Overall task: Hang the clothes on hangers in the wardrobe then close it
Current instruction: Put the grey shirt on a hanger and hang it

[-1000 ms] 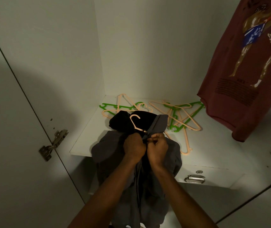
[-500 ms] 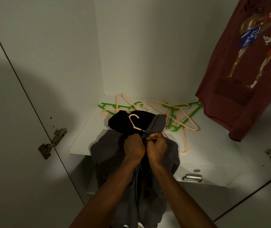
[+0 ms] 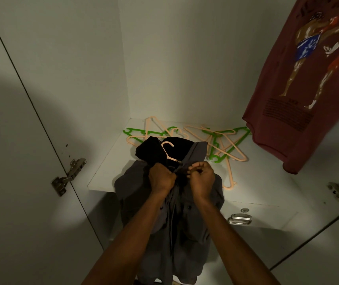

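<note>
While both hands (image 3: 182, 177) pinch the grey shirt's (image 3: 170, 223) collar, the maroon tee's (image 3: 308, 83) print — small text — stays unreadable.

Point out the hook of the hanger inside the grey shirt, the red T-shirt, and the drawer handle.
hanger hook (image 3: 167, 145), head view, on the peach curve's top.
red T-shirt (image 3: 300, 112), head view, on the cloth below the print.
drawer handle (image 3: 240, 219), head view, on the metal pull's middle.

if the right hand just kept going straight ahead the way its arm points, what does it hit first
Probably the raised grey collar of the shirt that the right hand grips, then the loose hangers on the shelf. Depth is hard to judge.
</note>
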Motion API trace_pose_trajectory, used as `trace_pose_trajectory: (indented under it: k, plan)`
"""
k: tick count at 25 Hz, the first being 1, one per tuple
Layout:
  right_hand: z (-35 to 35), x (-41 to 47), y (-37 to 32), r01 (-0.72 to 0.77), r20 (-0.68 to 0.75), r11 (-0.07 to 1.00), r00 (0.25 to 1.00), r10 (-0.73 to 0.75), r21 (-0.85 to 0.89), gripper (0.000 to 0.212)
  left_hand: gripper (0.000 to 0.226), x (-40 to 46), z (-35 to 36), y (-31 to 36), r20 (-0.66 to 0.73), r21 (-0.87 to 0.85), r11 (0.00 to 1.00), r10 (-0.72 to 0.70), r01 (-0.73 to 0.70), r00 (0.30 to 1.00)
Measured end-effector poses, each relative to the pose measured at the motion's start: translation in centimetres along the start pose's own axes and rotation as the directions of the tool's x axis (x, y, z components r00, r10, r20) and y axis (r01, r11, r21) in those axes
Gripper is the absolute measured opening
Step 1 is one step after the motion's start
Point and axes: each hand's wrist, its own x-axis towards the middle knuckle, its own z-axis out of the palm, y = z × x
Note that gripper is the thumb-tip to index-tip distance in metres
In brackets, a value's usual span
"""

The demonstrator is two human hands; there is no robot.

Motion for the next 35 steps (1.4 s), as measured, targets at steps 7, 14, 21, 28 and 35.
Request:
trace_pose_trajectory:
  k: [7, 14, 21, 28, 35]
  plan:
    - [-4.6, 5.3, 1.6, 0.268, 0.235, 0.731, 0.960, -0.150, -0.628, 0.013, 0.025, 0.2, -4.6, -1.7, -0.049, -0.069, 0.986, 0.146, -0.149, 0.988]
    - [-4.6, 6.0, 3.6, 0.292, 0.291, 0.603, 0.951, -0.103, -0.742, 0.013, 0.080, 4.0, -11.5, -6.4, -0.081, 0.203, 0.979, 0.011, 0.006, 0.997]
    - [-4.5, 5.3, 2.2, 0.309, 0.271, 0.705, 0.947, -0.170, -0.639, 0.016, 0.047, 3.6, -12.0, -6.9, 0.096, 0.115, 0.990, 0.076, -0.087, 0.992]
    - [-7.8, 4.8, -1.7, 0.432, 0.393, 0.698, 0.890, -0.230, -0.571, 0.029, 0.052, 1.8, -13.5, -7.3, 0.170, -0.181, 0.946, 0.301, -0.270, 0.939]
    - [-9.9, 5.0, -5.1, 0.343, 0.445, 0.909, 0.870, -0.211, -0.239, 0.057, 0.049, 1.0, -15.1, -4.3, 0.064, -0.246, 0.880, 0.433, -0.407, 0.899]
